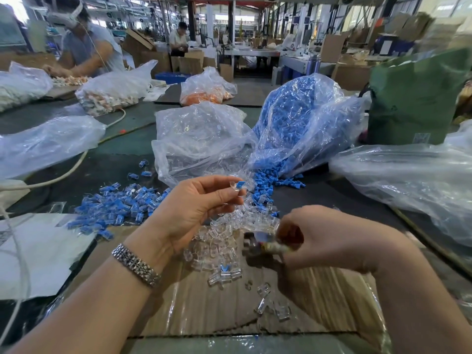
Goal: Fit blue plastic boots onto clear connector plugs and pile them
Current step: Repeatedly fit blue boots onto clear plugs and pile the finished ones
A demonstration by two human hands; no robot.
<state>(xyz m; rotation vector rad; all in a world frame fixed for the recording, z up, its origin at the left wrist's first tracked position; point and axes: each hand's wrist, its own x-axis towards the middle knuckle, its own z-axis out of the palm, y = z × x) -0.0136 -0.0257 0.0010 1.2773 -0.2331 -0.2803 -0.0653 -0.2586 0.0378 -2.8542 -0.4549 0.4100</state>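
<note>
A clear plug (236, 188) with a blue boot (240, 185) on it is pinched between thumb and fingertips of the left hand (190, 209), raised above the loose plugs (224, 241). Its long axis cannot be told for certain; the boot end points toward 2 o'clock. The right hand (329, 238) is curled at 4 o'clock of the left; a small blurred object is gripped in it, identity not resolved. Finished pieces (117, 208) are piled at 9 o'clock of the left hand. Loose boots (265, 185) spill from a bag (304, 123) at 1 o'clock. Cardboard (204, 315) lies beneath.
</note>
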